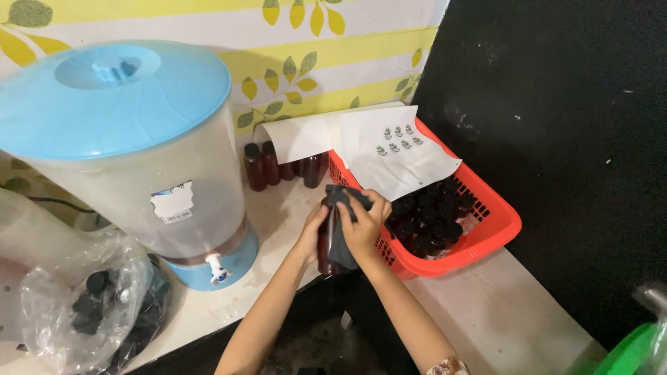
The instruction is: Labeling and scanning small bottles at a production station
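Observation:
My left hand grips a dark brown bottle held upright near the counter's front edge. My right hand presses a dark grey cloth around the bottle's top and side. Just right of my hands stands a red plastic basket filled with several dark-capped brown bottles. A white sticker sheet with small labels lies over the basket's back half.
A large translucent dispenser with a blue lid and a white tap stands at the left. A clear bag of black caps lies front left. More brown bottles stand against the leaf-patterned wall. A green object shows at bottom right.

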